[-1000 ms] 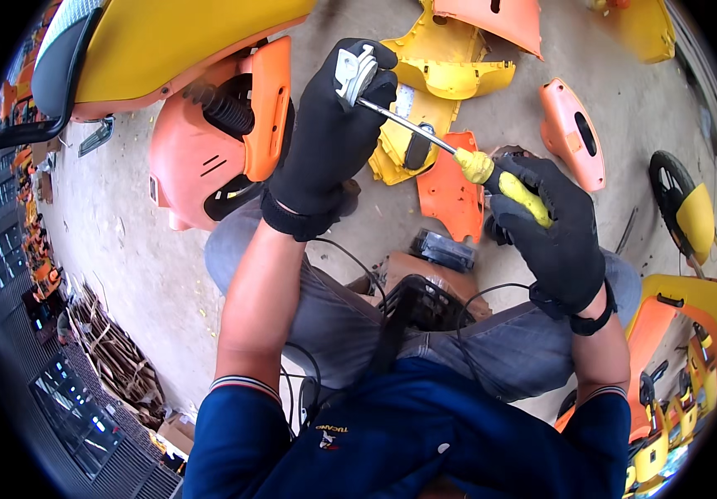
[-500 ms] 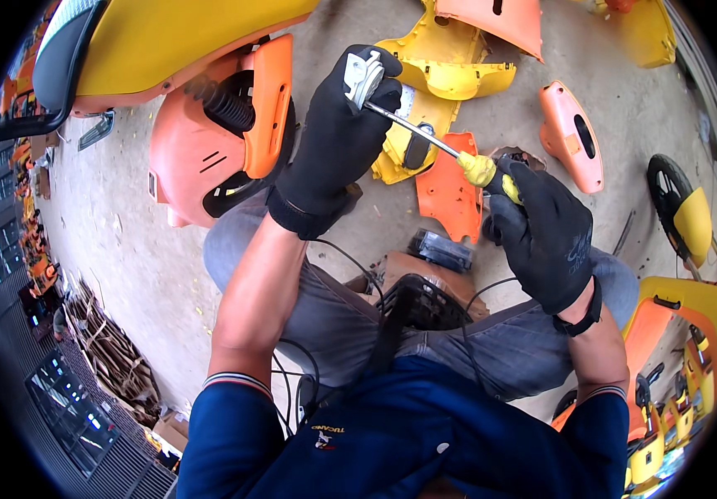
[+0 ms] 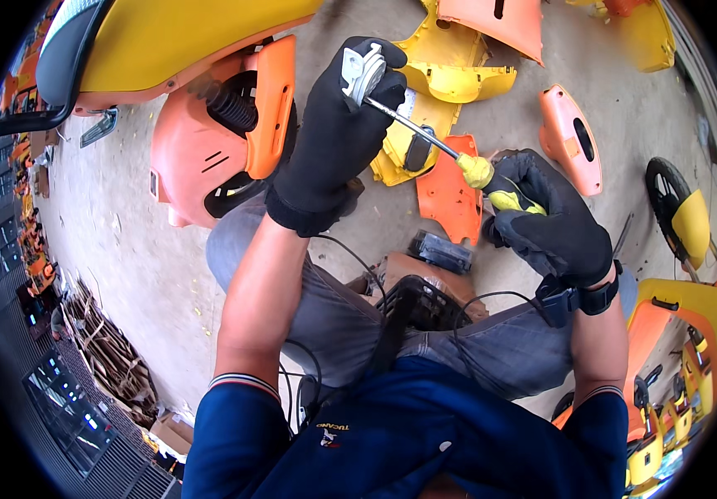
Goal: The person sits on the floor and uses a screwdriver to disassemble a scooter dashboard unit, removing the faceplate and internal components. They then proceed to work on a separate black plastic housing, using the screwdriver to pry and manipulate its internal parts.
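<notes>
Small white-and-grey moulded part [image 3: 362, 75], gripped in the black-gloved left hand [image 3: 333, 133], above the grey concrete floor [image 3: 142, 266]; at its lower end, a metal-shafted screwdriver [image 3: 473, 169] with yellow-and-black handle, grasped by that handle in the black-gloved right hand [image 3: 556, 220].

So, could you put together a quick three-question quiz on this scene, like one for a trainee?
1. Which hand holds the screwdriver by its handle?
A) left
B) right
C) neither

2. True or false: the black wheel with a yellow cover is toward the right edge of the picture.

3. What does the left hand hold, near the far end of the screwdriver?

Key:
1. B, the right hand.
2. True.
3. A small whitish part.
</notes>
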A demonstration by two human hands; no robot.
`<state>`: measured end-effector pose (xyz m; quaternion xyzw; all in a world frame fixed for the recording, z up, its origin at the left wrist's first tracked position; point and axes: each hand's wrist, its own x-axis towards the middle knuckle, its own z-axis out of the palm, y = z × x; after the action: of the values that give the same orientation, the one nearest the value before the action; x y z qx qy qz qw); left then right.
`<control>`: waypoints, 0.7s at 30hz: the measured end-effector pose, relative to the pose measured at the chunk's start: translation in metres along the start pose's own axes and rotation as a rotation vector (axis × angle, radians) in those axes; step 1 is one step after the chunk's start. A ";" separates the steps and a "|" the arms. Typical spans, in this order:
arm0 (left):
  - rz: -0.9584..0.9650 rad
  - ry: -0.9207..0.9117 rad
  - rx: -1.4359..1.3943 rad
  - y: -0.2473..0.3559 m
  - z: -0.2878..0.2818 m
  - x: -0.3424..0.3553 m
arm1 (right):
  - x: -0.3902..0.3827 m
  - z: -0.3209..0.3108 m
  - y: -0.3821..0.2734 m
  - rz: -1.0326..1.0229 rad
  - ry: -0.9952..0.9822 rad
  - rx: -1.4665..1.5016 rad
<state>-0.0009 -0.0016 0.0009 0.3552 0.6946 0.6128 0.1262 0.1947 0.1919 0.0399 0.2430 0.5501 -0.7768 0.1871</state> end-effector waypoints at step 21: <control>-0.130 -0.013 -0.007 0.000 -0.001 -0.004 | -0.011 0.017 -0.001 -0.126 0.102 -0.441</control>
<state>0.0014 -0.0044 0.0005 0.3126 0.7134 0.6033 0.1714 0.2000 0.1763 0.0522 0.2004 0.7292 -0.6347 0.1587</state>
